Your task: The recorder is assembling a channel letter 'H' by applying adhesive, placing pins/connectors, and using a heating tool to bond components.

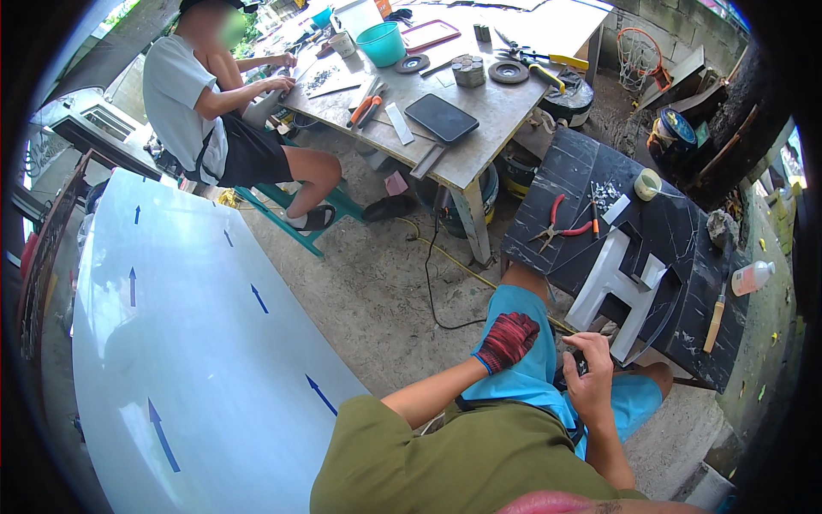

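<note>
My left hand [509, 342], in a red and black knit glove, rests on the thigh of my blue shorts [522, 306] with its fingers curled in. My bare right hand [591, 377] is over my lap, fingers bent round a small black object [581, 363], mostly hidden. Just beyond it, on a black marbled board [575, 176], lies a white piece with bars and a crossbar [610, 276], with thin black strips [664, 301] standing along its edges. Red-handled pliers [561, 228], an orange-and-black pen-like tool [594, 219] and white scraps [606, 194] lie farther back.
A small cup [647, 184], a pinkish bottle [753, 277] and a wooden-handled tool [714, 324] are on the right. A co-worker [204, 111] sits at a tool-covered table [479, 158]. A white sheet with blue arrows [205, 343] fills the left. A black cable [431, 274] crosses the floor.
</note>
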`<state>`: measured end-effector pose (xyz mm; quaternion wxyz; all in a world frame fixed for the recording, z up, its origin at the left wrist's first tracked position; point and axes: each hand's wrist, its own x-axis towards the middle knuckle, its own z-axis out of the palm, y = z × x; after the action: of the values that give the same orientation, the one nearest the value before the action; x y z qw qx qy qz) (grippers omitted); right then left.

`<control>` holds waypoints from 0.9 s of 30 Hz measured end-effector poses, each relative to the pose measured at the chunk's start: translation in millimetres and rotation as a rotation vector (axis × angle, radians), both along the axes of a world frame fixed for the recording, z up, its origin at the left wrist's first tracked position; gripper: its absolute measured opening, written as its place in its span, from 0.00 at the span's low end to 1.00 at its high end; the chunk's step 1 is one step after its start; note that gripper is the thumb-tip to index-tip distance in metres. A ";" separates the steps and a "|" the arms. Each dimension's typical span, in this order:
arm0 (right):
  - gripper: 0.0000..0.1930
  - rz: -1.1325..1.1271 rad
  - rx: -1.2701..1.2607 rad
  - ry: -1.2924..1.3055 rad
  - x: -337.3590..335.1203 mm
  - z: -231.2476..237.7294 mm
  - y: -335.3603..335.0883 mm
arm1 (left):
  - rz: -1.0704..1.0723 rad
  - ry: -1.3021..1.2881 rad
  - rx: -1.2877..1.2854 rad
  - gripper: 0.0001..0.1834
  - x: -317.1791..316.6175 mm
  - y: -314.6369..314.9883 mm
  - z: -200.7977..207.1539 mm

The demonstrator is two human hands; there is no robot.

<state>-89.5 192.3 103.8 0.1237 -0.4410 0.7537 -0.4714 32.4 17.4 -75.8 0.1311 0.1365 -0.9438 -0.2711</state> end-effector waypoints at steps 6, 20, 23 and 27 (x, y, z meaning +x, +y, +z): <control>0.13 0.017 0.006 -0.005 -1.1 0.9 -0.4 | -0.004 -0.009 -0.002 0.13 0.0 -1.0 -1.8; 0.12 0.010 -0.011 -0.016 -3.8 -0.7 4.9 | 0.009 -0.012 0.004 0.12 -1.9 0.0 -0.3; 0.12 0.012 -0.012 -0.003 -4.8 -1.6 6.0 | 0.005 -0.035 -0.026 0.12 -2.4 -0.1 0.1; 0.12 0.010 -0.011 -0.022 -5.5 -2.7 9.4 | 0.009 -0.039 -0.020 0.12 -2.7 0.5 -0.1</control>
<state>-95.0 201.7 101.1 0.1316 -0.4402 0.7475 -0.4797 29.7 17.9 -75.9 0.1151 0.1449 -0.9482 -0.2583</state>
